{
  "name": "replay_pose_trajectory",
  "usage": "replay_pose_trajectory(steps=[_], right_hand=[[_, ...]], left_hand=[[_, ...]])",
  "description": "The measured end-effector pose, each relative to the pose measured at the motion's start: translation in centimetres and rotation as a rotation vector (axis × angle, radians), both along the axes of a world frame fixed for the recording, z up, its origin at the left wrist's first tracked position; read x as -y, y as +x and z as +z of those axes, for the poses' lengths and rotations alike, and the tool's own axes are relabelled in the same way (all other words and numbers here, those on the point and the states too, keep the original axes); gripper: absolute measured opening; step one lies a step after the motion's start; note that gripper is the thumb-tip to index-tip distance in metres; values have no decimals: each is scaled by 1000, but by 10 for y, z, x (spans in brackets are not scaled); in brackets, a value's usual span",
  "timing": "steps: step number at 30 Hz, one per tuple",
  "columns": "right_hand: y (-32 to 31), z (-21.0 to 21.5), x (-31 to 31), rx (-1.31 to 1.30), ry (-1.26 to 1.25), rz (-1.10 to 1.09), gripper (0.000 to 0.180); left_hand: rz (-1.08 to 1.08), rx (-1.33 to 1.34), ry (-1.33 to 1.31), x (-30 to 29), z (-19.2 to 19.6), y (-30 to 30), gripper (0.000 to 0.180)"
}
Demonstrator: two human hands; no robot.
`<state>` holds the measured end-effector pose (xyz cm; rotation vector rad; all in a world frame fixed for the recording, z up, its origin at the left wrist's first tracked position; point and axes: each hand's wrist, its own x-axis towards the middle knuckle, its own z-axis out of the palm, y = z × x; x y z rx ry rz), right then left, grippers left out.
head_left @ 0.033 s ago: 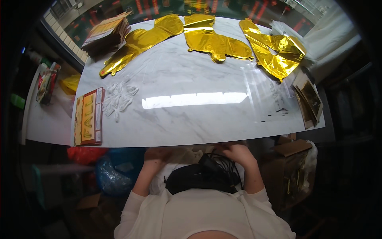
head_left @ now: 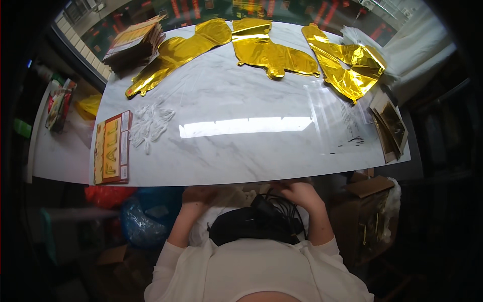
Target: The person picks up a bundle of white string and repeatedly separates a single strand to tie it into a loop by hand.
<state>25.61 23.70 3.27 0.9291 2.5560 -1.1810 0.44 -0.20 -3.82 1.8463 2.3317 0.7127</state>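
Resting below the near edge of the white table (head_left: 241, 151), my left hand (head_left: 197, 195) and right hand (head_left: 300, 194) flank a black pouch with cords (head_left: 256, 224) in my lap; grip state cannot be determined. Gold foil balloons (head_left: 271, 50) lie at the table's far edge.

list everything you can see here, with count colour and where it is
gold foil balloons: three flat shapes, gold, along the far edge of the table
table: one, white marbled top, centre
stack of flat packets: one stack, brown and gold, far left corner
printed card pack: one, red and yellow, near left edge
bundle of thin strips: one, white, right of the card pack
clear plastic sleeves: count unclear, transparent, right part of the table
dark packets: a few, brown, right edge
cardboard box: one, brown, below the right corner
plastic bags: red and blue, under the left side
black pouch with cords: one, on the lap
left hand: at the table's near edge
right hand: touching the cords
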Motion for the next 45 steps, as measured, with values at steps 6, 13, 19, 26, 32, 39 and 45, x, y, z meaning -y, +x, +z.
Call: replay_pose_trajectory(steps=[6,13,19,26,32,39,45], right_hand=[[2,16,8,-106,-16,-32,28],[-16,59,25,-355,-62,129,22],[-27,80,52,-659,53,240,9],[8,147,52,-861,-189,347,6],[60,152,19,-1245,-453,404,12],[144,139,-29,-2048,-763,-310,15],[177,91,-51,-1218,35,-1238,30]], left_hand=[[35,41,-91,-5,12,-2,17],[-59,680,-161,-9,98,22,10],[-357,926,179,-27,141,42,4],[-597,1161,320,-63,156,80,7],[-764,1267,51,-57,156,98,6],[-442,985,205,-29,184,29,14],[-461,897,542,-4,197,-5,13]])
